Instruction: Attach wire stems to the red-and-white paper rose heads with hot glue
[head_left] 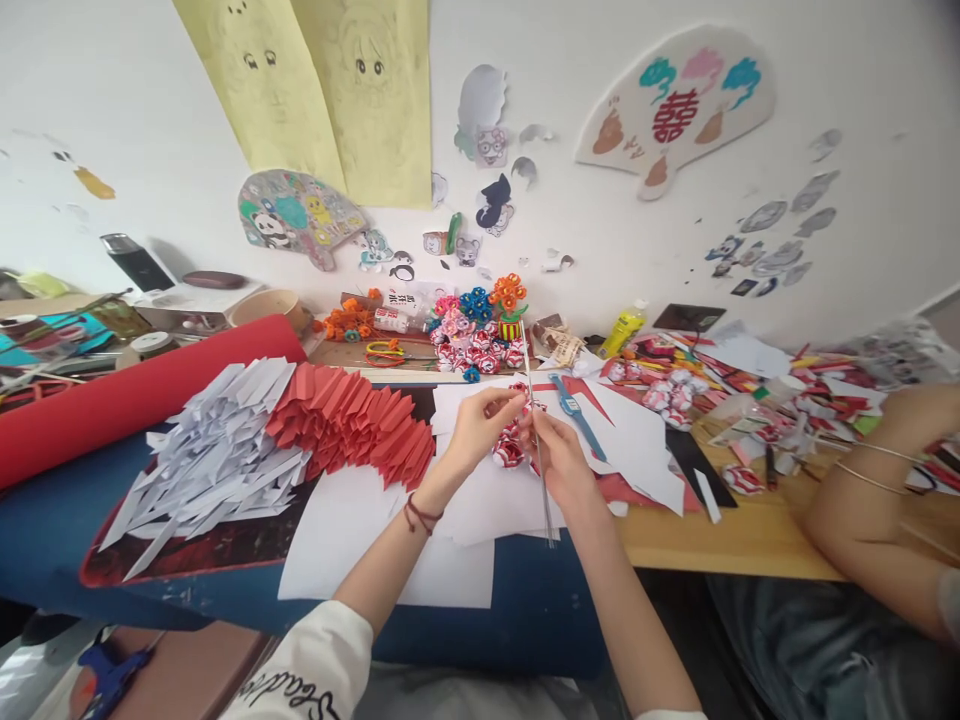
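- Holding the thin wires [546, 500] upright calls for a light, even pinch: my right grip [562, 460] closes on them, their ends running out above and below.
- My left grip [487, 425] has its fingertips drawn together just beside the wires; I cannot tell whether anything sits between them.
- I judge it best to brace with the right and make only small moves with the left, so nothing bends or slips.
- The wires look slender, stiff and grey, paler toward the top.
- Just behind my grips sit rosettes [508, 447] with layered, rounded red-and-white petals.
- To their left, white strips [217, 440] heap loosely, while red strips [349, 420] pack into a creased ridge.
- To their right, the wooden tabletop [720, 548] looks smooth.
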